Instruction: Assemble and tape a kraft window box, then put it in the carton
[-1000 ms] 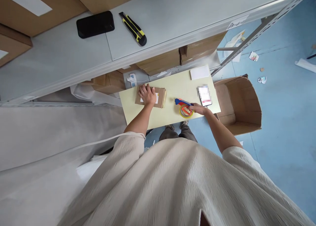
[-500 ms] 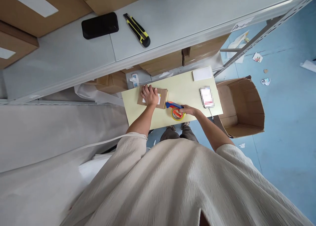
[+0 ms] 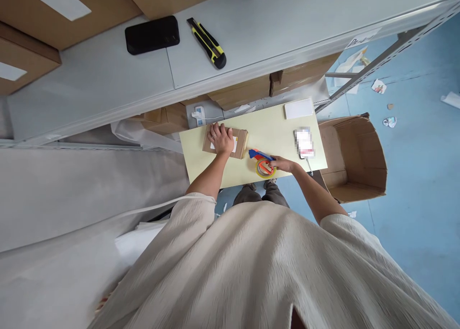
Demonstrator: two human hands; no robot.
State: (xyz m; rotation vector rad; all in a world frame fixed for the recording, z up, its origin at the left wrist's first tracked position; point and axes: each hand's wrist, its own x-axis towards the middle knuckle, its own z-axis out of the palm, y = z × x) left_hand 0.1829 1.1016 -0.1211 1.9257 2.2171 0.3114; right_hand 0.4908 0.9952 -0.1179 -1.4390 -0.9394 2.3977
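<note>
Well, left hand [image 3: 221,139]: flat on top of the cardboard box [image 3: 241,150], fingers a little spread.
Right hand [image 3: 281,163]: curled round the blue handle of the tape dispenser [image 3: 263,155].
Cardboard box: on the yellow table [image 3: 233,174], under my palm. Looks light and stiff, but might dent; I'd hold its sides.
Tape dispenser: just beside the box. Looks hard and light; the handle seems best to hold.
Big carton [image 3: 360,146]: past the table's right end.

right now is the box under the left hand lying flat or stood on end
Flat: the box lies on the table, its broad face and label up, the left hand resting on top.
</note>
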